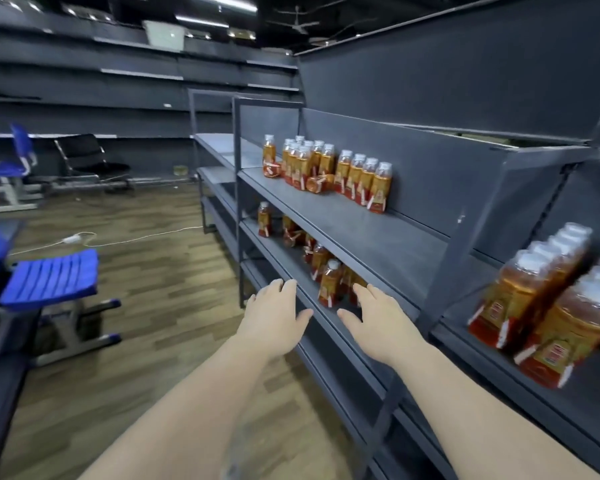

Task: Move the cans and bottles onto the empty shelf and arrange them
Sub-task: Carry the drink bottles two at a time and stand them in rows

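Half hidden beneath the upper shelf (326,220): lower bottles (330,282). Blurred and cut off at right: more bottles (541,306). Bare board along the upper shelf's front, bottle rows (326,164) at its back, one toppled. Spread wide at the lower shelf (278,259) edge, holding nothing: left hand (278,315) and right hand (378,318).

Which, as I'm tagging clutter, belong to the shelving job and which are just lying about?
Job: upper-shelf bottles, lower-shelf bottles, right-side bottles, left hand, right hand.
Lying about: blue chair, black chair, white cable.
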The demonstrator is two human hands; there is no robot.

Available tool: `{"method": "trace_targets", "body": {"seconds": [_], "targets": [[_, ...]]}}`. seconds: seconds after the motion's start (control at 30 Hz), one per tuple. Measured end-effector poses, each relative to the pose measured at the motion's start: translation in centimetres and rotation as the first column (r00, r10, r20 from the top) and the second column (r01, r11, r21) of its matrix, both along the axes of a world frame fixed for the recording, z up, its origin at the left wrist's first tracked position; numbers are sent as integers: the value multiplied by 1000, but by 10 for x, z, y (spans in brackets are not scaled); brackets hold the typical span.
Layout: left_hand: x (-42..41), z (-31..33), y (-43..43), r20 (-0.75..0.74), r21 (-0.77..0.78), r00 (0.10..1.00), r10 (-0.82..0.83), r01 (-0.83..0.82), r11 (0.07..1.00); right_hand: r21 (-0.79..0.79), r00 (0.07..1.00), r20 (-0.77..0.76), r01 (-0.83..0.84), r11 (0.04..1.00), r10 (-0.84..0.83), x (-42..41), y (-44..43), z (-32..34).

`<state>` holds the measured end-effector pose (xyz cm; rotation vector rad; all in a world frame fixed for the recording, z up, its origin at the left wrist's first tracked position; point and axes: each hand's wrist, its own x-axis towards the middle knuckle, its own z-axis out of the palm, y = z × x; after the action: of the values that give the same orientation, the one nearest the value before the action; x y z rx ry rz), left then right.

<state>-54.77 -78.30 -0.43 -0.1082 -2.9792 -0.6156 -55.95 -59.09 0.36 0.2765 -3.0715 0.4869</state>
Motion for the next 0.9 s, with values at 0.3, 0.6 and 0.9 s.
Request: {"method": "trace_targets", "body": {"seconds": [0.3, 0.6, 0.9], "targets": [[-94, 17, -11, -29, -54, 997, 75, -77, 996, -27, 997, 10, -81, 996, 81, -113, -13, 3], [-169, 11, 2, 15, -92, 997, 78, -76, 993, -53, 998, 48, -45, 998, 47, -188, -15, 9], [-268, 3, -17, -33, -93, 999, -35, 32, 995, 43, 997, 74, 17, 999, -21, -267, -30, 5]]}}
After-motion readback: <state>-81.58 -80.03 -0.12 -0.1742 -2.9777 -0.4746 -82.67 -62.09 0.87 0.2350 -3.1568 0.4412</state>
